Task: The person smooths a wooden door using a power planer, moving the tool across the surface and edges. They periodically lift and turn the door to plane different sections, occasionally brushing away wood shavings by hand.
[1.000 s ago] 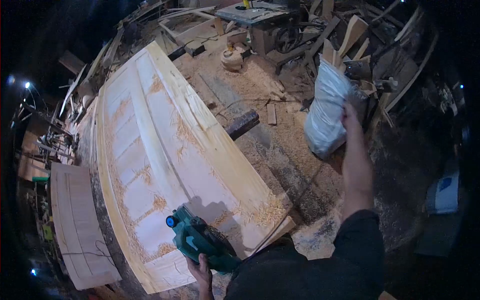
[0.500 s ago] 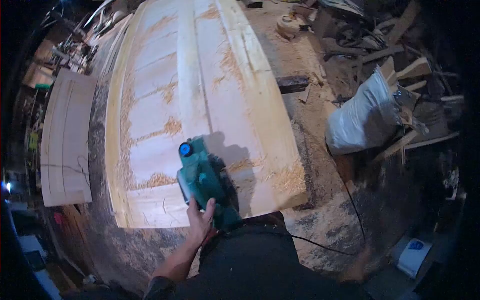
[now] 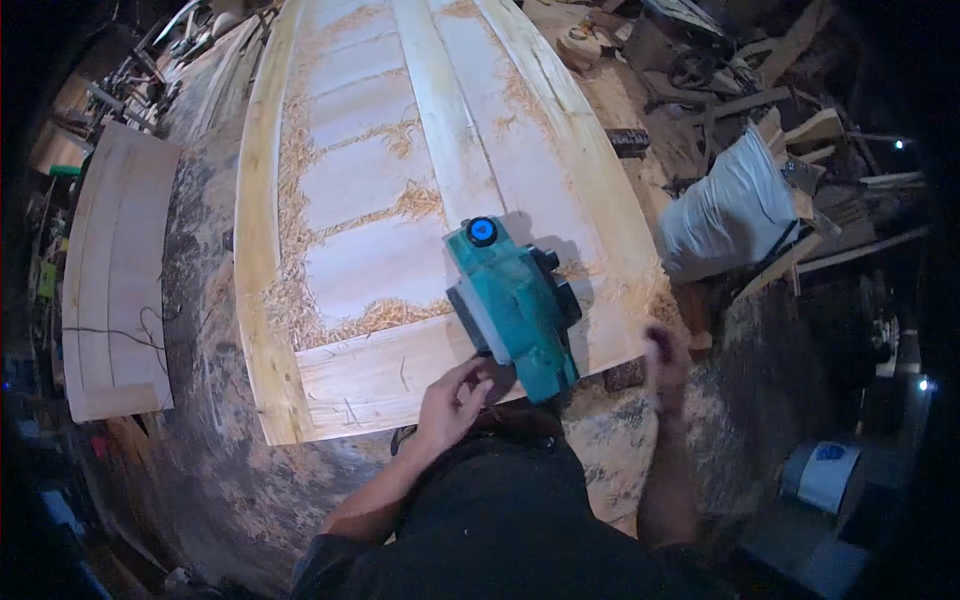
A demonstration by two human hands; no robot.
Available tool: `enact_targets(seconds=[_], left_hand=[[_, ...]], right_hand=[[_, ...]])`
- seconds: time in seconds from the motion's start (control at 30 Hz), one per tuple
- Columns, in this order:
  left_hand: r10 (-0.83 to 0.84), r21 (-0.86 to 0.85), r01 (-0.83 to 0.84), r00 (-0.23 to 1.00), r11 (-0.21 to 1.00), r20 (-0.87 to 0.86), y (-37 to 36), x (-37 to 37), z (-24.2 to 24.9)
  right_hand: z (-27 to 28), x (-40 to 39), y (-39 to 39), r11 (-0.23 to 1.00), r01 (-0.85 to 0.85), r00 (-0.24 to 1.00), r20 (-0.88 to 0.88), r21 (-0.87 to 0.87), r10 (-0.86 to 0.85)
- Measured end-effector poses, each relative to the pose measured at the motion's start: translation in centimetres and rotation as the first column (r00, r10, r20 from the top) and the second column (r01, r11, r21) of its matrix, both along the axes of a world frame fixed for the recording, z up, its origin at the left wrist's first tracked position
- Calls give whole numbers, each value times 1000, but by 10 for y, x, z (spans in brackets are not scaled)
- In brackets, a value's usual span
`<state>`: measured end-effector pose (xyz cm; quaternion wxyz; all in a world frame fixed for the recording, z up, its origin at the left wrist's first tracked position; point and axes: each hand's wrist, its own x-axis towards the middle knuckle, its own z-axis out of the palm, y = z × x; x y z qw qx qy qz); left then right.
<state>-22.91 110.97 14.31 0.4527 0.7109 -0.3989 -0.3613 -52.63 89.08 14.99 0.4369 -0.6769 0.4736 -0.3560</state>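
A green power planer (image 3: 515,315) with a blue knob sits at the near end of a pale wooden door panel (image 3: 375,375). Beside the planer's lower left edge is my left hand (image 3: 455,405), its thumb and fingers curled together; whatever is between them is too small to make out. My right hand (image 3: 667,370) is raised by the panel's near right corner, smeared by motion, so its fingers cannot be read. Curly wood shavings (image 3: 395,315) lie along the panel's recesses and edges.
Another wooden panel (image 3: 115,280) stands at the left with a thin cord across it. On the right are a stuffed white sack (image 3: 730,210) and a heap of scrap wood (image 3: 750,100). A white container (image 3: 820,477) is at the lower right.
The planer and the panel appear further right in view. My left hand has shifted from the planer's rear to its lower left edge. My right hand has come up toward the panel's corner.
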Motion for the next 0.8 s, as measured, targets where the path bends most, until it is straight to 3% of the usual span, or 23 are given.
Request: enact_targets(seconds=[0.03, 0.07, 0.1, 0.13, 0.2, 0.23, 0.27, 0.33, 0.5, 0.57, 0.63, 0.73, 0.8], left_hand=[[-15, 25, 12, 992, 1000, 124, 9, 11, -3], [-31, 50, 19, 969, 999, 247, 17, 21, -7], [-46, 53, 32, 959, 998, 281, 24, 31, -17], [-97, 82, 67, 888, 994, 450, 27, 39, -26], [-184, 151, 107, 657, 983, 731, 31, 54, -45], [-252, 235, 115, 643, 965, 723, 30, 63, -62], [-311, 295, 125, 582, 947, 752, 26, 73, -58], [-256, 310, 20, 612, 951, 748, 10, 91, -60], [-54, 254, -271, 578, 929, 814, -51, 180, -82], [-9, 245, -342, 567, 907, 824, -78, 224, -98], [116, 188, -411, 610, 892, 784, -104, 253, -106], [167, 217, -561, 553, 799, 816, -139, 253, -105], [164, 211, -561, 544, 801, 823, -137, 252, -111]], right_hand=[[-3, 47, 17, 992, -80, 989, 132, 100, 66], [53, 102, 35, 957, -214, 974, -35, 196, 225], [45, 138, 44, 961, -275, 951, -136, 39, 277], [32, 158, 45, 931, -347, 918, -247, -113, 312], [23, 178, 23, 905, -377, 897, -166, 198, 410], [22, 182, 17, 851, -391, 883, -118, 352, 454], [23, 184, 17, 854, -381, 894, -96, 354, 438], [31, 183, 23, 864, -348, 921, -41, 363, 388], [66, 155, 65, 802, -180, 933, -161, 570, 323], [47, 123, 85, 918, -311, 931, -115, 244, 346], [50, 115, 100, 927, -237, 948, -139, 292, 287], [57, 125, 103, 929, -161, 936, -247, 334, 251], [57, 132, 105, 924, -128, 926, -290, 361, 241]])
